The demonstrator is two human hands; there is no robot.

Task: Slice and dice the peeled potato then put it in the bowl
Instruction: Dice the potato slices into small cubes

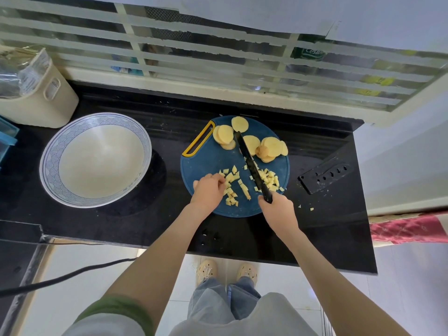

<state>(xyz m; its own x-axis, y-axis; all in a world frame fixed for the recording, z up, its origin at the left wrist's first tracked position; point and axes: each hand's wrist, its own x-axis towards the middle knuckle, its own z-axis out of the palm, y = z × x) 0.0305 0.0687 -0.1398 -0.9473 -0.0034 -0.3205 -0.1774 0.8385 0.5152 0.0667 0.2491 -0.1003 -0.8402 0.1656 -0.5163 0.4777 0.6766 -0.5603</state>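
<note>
The left hand (209, 190) is on the near side of the blue board (208, 156). Its bent fingers pinch some potato cubes (232, 194). The right hand (277, 209) grips the knife (252, 163), and the blade lies between two heaps of cubes. Round slices (225, 137) lie on the far side. The bowl (49, 161) sits apart on the left.

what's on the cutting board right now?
On the cutting board: potato rounds at the far side, diced pieces nearer, and the knife, held by the right hand. The left hand covers some pieces; whatever lies under it and the blade is hidden.
</note>
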